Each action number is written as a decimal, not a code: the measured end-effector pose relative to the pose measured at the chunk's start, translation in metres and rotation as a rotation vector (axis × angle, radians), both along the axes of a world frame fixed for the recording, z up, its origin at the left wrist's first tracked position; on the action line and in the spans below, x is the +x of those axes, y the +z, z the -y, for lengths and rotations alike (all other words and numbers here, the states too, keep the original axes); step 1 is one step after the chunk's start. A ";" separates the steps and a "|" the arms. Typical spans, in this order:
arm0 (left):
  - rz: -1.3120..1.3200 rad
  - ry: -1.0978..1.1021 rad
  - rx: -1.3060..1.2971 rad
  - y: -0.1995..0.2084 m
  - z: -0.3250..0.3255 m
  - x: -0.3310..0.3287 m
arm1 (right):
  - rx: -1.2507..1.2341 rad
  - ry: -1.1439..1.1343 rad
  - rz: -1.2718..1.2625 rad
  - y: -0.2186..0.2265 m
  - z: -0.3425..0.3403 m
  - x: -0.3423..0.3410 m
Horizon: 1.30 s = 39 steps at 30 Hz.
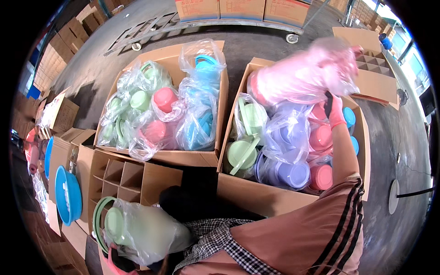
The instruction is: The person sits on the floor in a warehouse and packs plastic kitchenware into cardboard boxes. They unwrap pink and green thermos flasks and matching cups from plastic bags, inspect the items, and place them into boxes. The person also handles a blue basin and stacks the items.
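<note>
A pink stack (298,80), blurred and wrapped in crumpled clear plastic, is tilted on its side over the far part of the right carton (256,195), its near edge met by the gloved right hand (336,112). At lower left, a pale green stack (151,229), bagged in clear film with a round face and a hoop at its left end, is supported by the left hand (120,264). Whether either hand's fingers are spread or pinching cannot be told.
</note>
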<state>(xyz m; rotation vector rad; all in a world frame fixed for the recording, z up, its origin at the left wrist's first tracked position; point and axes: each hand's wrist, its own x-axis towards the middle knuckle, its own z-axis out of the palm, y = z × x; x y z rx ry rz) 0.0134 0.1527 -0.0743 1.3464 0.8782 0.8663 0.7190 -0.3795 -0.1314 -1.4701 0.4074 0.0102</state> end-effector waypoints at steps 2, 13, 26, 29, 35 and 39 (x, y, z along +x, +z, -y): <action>-0.122 0.002 0.134 0.018 0.000 0.019 | -0.631 -0.024 0.260 -0.014 0.030 -0.023; 0.081 -0.333 0.433 0.230 0.039 0.157 | -0.962 -0.184 0.463 -0.070 0.108 -0.113; 0.771 -1.309 0.261 0.286 0.152 0.544 | -0.061 -0.405 0.357 -0.113 0.129 -0.132; 0.368 -0.581 1.347 0.244 0.105 0.595 | 0.089 -0.512 0.384 -0.093 0.100 -0.138; 0.550 -0.477 -0.036 0.098 0.093 0.653 | 0.307 -0.510 0.322 -0.101 0.105 -0.143; 0.356 -0.442 0.223 0.077 0.033 0.634 | 0.209 -0.424 0.294 -0.100 0.098 -0.145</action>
